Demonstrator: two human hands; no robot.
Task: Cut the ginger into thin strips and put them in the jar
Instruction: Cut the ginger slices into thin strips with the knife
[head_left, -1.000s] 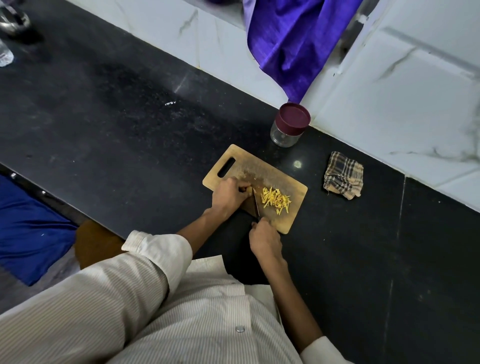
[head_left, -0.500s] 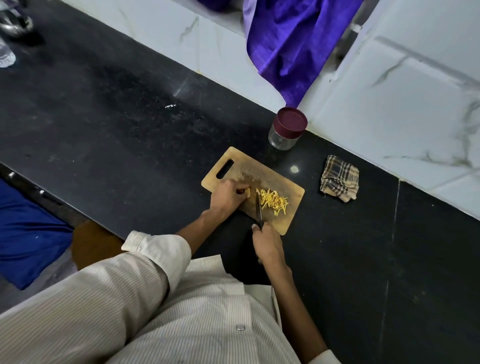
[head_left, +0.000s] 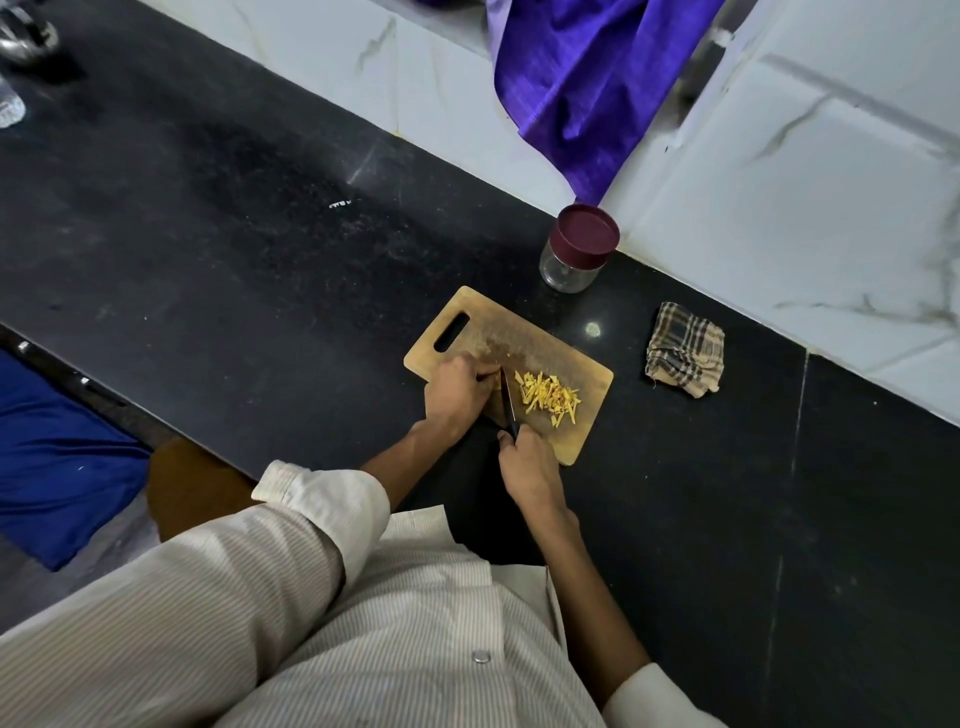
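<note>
In the head view, a wooden cutting board (head_left: 524, 343) lies on a black counter (head_left: 234, 234), a little right of the middle of the frame, with its handle slot toward the upper left. On the right half of the board there is a small heap of yellow ginger strips (head_left: 548, 396).

The left hand (head_left: 457, 389) rests on the left part of the board with its fingers curled down. They seem to press on something against the blade, but the piece under them is hidden, so I cannot tell what it holds. The right hand (head_left: 527, 465) is at the lower edge of the board and is closed around the dark handle of a knife (head_left: 506, 397). The blade points to the upper part of the frame and stands between the left hand's fingers and the heap of strips, just beside both.

The glass jar (head_left: 569, 265) stands on the counter above the board, near the white wall, apart from the board. Its dark red lid (head_left: 586, 231) is on it.

To the right of the board, well apart, a folded checked cloth (head_left: 685, 351) lies on the counter. A purple cloth (head_left: 587, 88) hangs at the top of the frame, above the jar. The person wears a light striped shirt (head_left: 363, 623), which fills the lower part of the frame.
</note>
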